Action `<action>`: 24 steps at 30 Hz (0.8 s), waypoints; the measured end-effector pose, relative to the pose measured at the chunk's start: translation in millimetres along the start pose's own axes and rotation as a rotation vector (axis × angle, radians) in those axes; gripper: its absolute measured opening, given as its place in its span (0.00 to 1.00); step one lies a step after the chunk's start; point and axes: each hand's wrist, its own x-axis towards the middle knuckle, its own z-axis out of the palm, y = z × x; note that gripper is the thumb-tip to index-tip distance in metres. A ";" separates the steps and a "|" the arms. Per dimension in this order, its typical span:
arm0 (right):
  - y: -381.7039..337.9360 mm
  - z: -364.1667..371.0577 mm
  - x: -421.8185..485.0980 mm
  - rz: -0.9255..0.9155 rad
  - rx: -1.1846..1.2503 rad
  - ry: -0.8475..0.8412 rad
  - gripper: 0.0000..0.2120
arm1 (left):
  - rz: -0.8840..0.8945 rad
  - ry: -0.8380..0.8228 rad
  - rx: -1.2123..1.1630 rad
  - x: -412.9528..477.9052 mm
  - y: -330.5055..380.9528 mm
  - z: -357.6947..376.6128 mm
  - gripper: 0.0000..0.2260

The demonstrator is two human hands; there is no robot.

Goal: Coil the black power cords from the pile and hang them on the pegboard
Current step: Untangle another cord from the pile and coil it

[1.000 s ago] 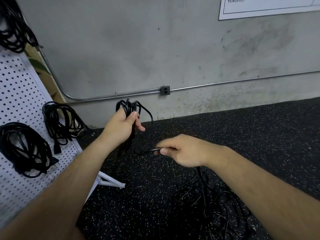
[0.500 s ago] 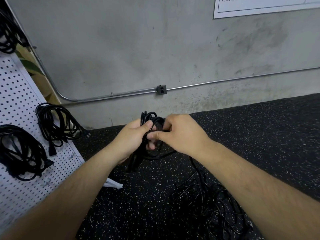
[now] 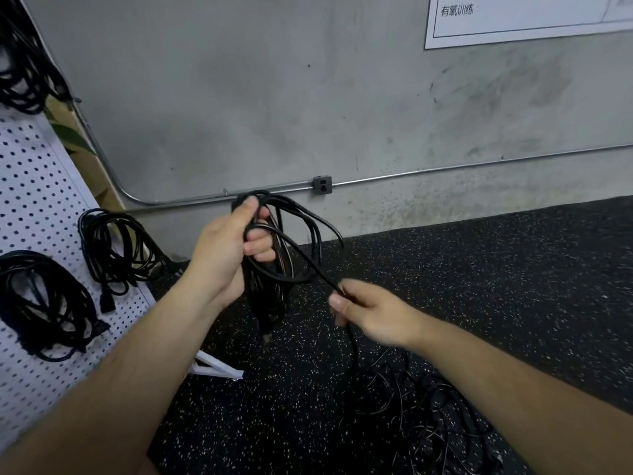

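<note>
Split apart again after meeting at the bundle half a second ago. Gripping the half-wound coil of glossy black rubber power cord (image 3: 265, 296) up high in the left hand (image 3: 233, 248), fingers curled tight round the gathered loops, plug end dangling below. Pinching the loose strand in the right hand (image 3: 371, 313), thumb against curled fingers, drawn down and out for fresh slack. Another loop laid on, by the look of it. More to feed from the tangled pile of thin black cords (image 3: 445, 423) on the speckled black rubber floor (image 3: 496, 286). Not hung yet. Waiting at left, the white perforated pegboard (image 3: 41, 186) with limp round black cord coils (image 3: 116, 248) already up.
</note>
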 end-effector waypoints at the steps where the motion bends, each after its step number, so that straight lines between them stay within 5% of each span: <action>1: 6.9 3.1 -1.4 0.022 -0.023 -0.039 0.13 | 0.002 0.018 -0.059 1.9 5.9 -2.4 0.13; 4: 20.3 5.5 -3.0 0.025 0.008 -0.023 0.17 | 0.004 0.041 -0.118 5.1 17.8 -10.5 0.14; 11: -9.7 -10.1 12.2 -0.076 0.052 0.415 0.16 | -0.181 -0.180 0.040 -0.5 4.5 -19.5 0.13; 16: -14.8 -25.3 13.8 -0.046 -0.239 0.444 0.14 | -0.191 -0.234 0.155 -4.3 2.1 -19.4 0.19; 21: -19.6 -26.3 14.9 -0.025 -0.254 0.462 0.15 | -0.202 -0.309 0.281 -2.0 -8.7 -26.0 0.24; 24: -27.8 -24.5 15.7 -0.031 -0.216 0.487 0.19 | -0.192 -0.362 0.409 -6.4 -19.7 -23.0 0.16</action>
